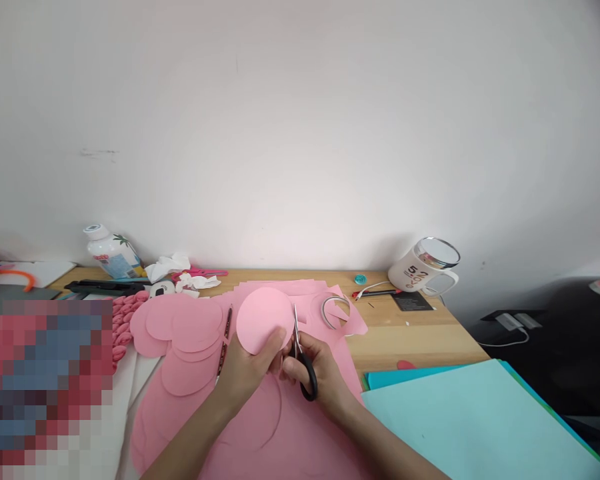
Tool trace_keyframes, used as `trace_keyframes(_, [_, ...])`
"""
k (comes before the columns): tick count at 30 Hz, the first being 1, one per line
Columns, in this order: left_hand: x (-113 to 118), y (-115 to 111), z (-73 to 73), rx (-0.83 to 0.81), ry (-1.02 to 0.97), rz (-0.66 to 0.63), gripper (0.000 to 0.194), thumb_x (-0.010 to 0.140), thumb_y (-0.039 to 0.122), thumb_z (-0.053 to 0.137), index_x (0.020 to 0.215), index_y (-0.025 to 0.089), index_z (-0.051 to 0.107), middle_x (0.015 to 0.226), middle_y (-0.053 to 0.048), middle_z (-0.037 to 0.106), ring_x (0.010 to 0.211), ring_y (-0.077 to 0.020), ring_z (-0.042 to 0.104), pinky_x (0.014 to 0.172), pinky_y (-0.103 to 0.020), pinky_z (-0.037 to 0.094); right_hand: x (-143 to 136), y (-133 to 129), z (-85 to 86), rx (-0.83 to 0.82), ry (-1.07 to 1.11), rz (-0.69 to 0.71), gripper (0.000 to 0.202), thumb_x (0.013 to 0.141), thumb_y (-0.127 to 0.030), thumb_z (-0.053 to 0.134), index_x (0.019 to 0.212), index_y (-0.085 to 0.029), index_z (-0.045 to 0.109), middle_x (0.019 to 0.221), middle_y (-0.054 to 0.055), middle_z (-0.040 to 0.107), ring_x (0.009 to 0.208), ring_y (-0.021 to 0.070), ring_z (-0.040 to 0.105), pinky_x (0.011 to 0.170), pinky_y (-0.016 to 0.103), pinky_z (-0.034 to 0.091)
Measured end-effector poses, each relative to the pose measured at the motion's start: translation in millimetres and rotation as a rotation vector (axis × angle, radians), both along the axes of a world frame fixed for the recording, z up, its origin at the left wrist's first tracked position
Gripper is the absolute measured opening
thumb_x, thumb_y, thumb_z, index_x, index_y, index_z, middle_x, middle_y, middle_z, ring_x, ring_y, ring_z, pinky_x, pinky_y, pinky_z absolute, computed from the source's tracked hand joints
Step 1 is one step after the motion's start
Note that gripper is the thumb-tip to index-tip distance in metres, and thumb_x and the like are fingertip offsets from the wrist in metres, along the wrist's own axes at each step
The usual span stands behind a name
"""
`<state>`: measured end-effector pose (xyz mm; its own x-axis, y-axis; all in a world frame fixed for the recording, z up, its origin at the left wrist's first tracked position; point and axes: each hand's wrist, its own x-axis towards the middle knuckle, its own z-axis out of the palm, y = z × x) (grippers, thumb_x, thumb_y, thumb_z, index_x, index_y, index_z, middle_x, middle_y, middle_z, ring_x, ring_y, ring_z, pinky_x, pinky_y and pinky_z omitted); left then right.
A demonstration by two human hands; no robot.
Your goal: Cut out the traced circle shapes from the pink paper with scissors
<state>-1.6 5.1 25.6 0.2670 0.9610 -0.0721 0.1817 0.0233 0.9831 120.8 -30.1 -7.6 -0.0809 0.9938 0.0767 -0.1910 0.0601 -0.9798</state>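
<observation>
My left hand (pixel 253 370) grips a round pink paper disc (pixel 265 320), thumb on its face, and holds it up above the other sheets. In my right hand (pixel 317 367) is a pair of scissors (pixel 308 377) with black handles, its metal blades pointing up along the disc's right edge. The blades look nearly together. Below and around both hands lie pink paper sheets (pixel 320 427). To the left, several cut pink circles (pixel 190 373) overlap one another. A dark pencil (pixel 225 343) rests on the paper just left of the disc.
A silvery ring (pixel 329 312) lies on the paper. Behind right stands a white mug (pixel 420 267) near a black card (pixel 413 302). Blue-toned paper sheets (pixel 470 407) cover the right front. At back left are a white bottle (pixel 113 253), crumpled tissues (pixel 169 267) and pink scissors (pixel 207 272).
</observation>
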Motion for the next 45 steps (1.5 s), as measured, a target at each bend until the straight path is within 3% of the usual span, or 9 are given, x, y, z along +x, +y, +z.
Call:
trace_keyframes(11, [0,-1,5.1,-0.054,0.007,0.007,0.030,0.070,0.033,0.055,0.045,0.019,0.047,0.038,0.004,0.044,0.040,-0.0102,0.045,0.044,-0.022,0.039,2,2,1.0,0.058,0.031,0.039,0.040,0.068,-0.057,0.065,0.070,-0.019,0.053,0.059,0.000,0.055,0.058,0.0154,0.047,0.055,0.027,0.034])
trace_keyframes(25, [-1,0,5.1,-0.024,0.023,-0.030,0.032,0.071,0.034,0.053,0.044,0.019,0.047,0.037,0.003,0.045,0.039,-0.0101,0.045,0.045,-0.023,0.039,2,0,6.0,0.035,-0.007,0.024,0.035,0.070,-0.051,0.065,0.064,-0.020,0.048,0.057,-0.001,0.052,0.053,0.0128,0.041,0.052,0.025,0.033])
trace_keyframes(32, [-2,0,1.8,-0.033,0.022,-0.010,0.031,0.072,0.034,0.055,0.046,0.018,0.048,0.037,0.004,0.045,0.039,-0.0105,0.046,0.045,-0.023,0.040,4,0,-1.6,-0.007,0.019,0.042,0.032,0.070,-0.042,0.067,0.064,-0.019,0.045,0.054,-0.003,0.050,0.051,0.0109,0.042,0.049,0.023,0.034])
trace_keyframes(45, [-5,2,-4.1,0.007,-0.001,-0.017,0.034,0.074,0.037,0.054,0.047,0.018,0.048,0.038,0.003,0.045,0.040,-0.0109,0.044,0.044,-0.024,0.038,5,1,-5.4,-0.045,-0.011,0.011,0.033,0.067,-0.045,0.068,0.064,-0.018,0.048,0.051,-0.004,0.052,0.045,0.0097,0.043,0.045,0.022,0.033])
